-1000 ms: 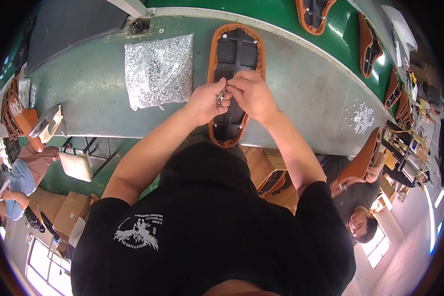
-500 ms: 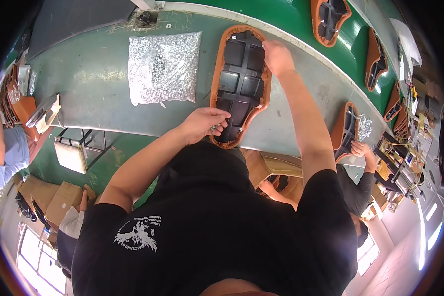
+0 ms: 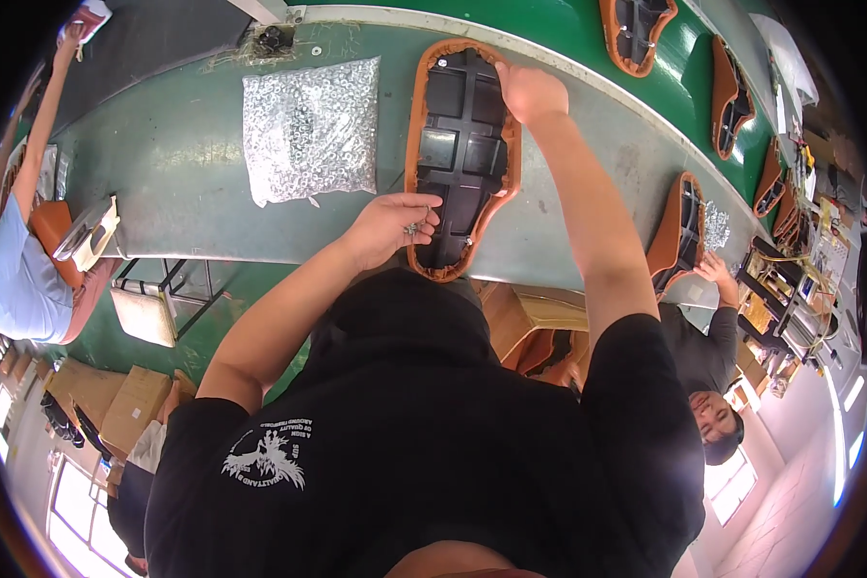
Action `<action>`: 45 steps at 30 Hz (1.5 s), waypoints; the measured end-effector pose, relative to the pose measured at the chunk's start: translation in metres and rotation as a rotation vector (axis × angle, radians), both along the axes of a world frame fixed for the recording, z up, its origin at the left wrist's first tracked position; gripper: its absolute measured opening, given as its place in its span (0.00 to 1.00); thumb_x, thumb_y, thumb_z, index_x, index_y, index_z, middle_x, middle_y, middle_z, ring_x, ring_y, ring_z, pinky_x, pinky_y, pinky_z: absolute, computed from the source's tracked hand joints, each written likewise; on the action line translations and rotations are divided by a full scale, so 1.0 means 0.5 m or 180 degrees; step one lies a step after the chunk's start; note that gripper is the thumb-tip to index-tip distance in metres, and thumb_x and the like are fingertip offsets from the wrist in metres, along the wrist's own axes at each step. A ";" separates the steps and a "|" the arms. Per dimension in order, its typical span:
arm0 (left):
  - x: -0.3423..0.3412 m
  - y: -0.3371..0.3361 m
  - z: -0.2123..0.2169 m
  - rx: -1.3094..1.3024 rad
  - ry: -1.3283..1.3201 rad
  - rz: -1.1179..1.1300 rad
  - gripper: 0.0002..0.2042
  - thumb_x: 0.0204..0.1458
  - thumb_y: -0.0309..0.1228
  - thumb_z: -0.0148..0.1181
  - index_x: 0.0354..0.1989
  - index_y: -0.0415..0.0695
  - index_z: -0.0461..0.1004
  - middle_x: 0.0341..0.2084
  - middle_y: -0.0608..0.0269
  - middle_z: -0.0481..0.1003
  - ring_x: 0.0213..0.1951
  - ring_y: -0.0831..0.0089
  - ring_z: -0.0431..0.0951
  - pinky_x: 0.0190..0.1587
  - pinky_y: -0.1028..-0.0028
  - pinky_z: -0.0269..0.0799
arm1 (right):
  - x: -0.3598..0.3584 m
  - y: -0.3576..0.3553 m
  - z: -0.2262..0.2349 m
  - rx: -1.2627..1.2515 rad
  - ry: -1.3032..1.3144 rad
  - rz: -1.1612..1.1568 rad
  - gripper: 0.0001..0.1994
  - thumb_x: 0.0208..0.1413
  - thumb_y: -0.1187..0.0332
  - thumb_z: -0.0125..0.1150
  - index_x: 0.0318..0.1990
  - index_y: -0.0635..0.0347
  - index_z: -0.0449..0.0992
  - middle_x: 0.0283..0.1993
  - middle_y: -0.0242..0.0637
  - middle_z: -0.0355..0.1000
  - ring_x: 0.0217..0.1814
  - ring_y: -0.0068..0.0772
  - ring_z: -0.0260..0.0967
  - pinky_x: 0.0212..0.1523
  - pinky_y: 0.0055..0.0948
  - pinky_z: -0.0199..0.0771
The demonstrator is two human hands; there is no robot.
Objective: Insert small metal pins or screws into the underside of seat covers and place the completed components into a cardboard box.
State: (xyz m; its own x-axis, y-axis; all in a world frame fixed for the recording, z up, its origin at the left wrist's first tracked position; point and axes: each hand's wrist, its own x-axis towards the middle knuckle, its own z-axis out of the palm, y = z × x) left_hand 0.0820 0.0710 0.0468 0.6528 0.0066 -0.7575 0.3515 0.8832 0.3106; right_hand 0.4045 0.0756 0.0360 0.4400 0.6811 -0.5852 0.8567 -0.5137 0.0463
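Note:
An upturned long seat, with an orange-brown cover (image 3: 418, 125) folded over a ribbed black plastic base (image 3: 459, 189), lies on the green table in front of me. My left hand (image 3: 395, 227) is over its near left edge, fingers curled round several small metal pieces (image 3: 412, 228); thumb and forefinger are pinched over the base. My right hand (image 3: 534, 93) is at the far right rim, fingers pressed together against the edge; what they pinch there is hidden. A small bright metal fitting (image 3: 442, 63) sits at the base's far left corner.
A clear bag of metal nuts (image 3: 310, 131) lies left of the seat. On the right, a co-worker's hand (image 3: 713, 268) touches another seat (image 3: 679, 231) beside loose hardware (image 3: 717, 226). More seats (image 3: 638, 37) lie beyond the table's raised edge. A stool (image 3: 144, 310) stands at left.
My right hand has shifted slightly inward over the seat's far right rim, its fingertips now turned down. At left, a person in blue has stretched an arm far across the table.

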 end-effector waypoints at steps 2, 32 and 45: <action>0.007 0.003 0.003 0.0046 -0.0028 -0.0044 0.12 0.66 0.28 0.54 0.54 0.39 0.76 0.39 0.62 0.77 0.40 0.74 0.77 0.45 0.71 0.76 | -0.008 -0.043 -0.027 0.1523 -0.0592 0.0347 0.13 0.64 0.64 0.48 0.45 0.59 0.78 0.48 0.46 0.77 0.53 0.51 0.76 0.50 0.45 0.80; -0.043 -0.109 0.052 0.0167 0.0380 -0.0866 0.13 0.67 0.34 0.53 0.49 0.38 0.76 0.29 0.67 0.72 0.30 0.77 0.70 0.31 0.76 0.67 | -0.399 -0.453 0.067 0.2901 0.1688 -0.1229 0.07 0.55 0.77 0.63 0.42 0.64 0.80 0.38 0.44 0.77 0.38 0.43 0.77 0.40 0.34 0.78; -0.128 -0.152 -0.033 0.0313 0.0161 -0.0965 0.13 0.66 0.31 0.55 0.55 0.40 0.75 0.34 0.66 0.76 0.34 0.78 0.74 0.40 0.75 0.75 | -0.417 -0.490 -0.057 0.2444 0.1040 -0.1395 0.08 0.54 0.74 0.65 0.41 0.62 0.81 0.38 0.48 0.78 0.40 0.50 0.77 0.44 0.42 0.78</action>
State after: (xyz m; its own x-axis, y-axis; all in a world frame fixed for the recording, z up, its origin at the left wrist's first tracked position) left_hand 0.0180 -0.0050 0.0305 0.5978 -0.1076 -0.7944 0.6112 0.7024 0.3648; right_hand 0.1962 -0.1692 0.0074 0.6419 0.7442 -0.1847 0.4905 -0.5837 -0.6471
